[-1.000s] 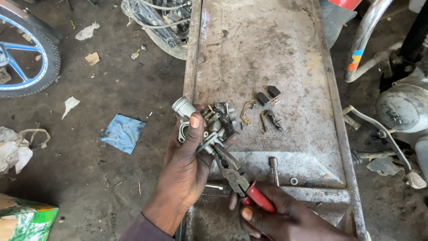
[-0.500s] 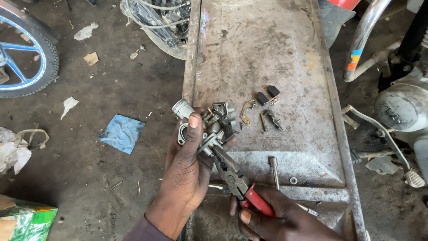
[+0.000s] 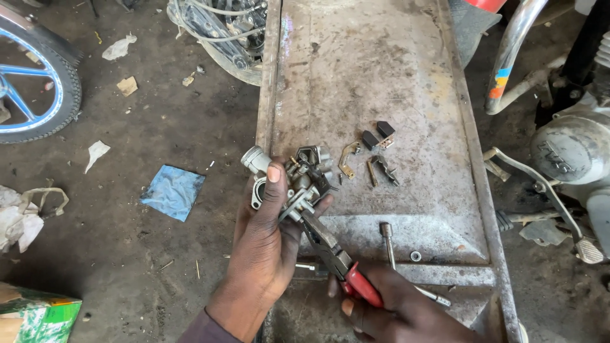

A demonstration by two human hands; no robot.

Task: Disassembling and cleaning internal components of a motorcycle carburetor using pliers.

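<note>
My left hand (image 3: 264,238) grips a small grey metal carburetor (image 3: 293,178) over the near left edge of a rusty metal tray (image 3: 381,76). My right hand (image 3: 397,311) holds red-handled needle-nose pliers (image 3: 333,254), whose tips reach into the underside of the carburetor. Small loose parts lie on the tray just right of it: a brass clip (image 3: 347,159), two black blocks (image 3: 376,134) and a metal bracket (image 3: 381,170).
A long bolt (image 3: 387,244) and a small washer (image 3: 415,256) lie on the tray's near ledge. A blue-rimmed wheel (image 3: 35,82) stands far left, motorcycle parts (image 3: 565,146) at right. A blue rag (image 3: 173,192), paper scraps and a green box (image 3: 38,317) litter the dirt floor.
Both hands stay almost still; the pliers keep working at the carburetor, with only a slight shift of the view.
</note>
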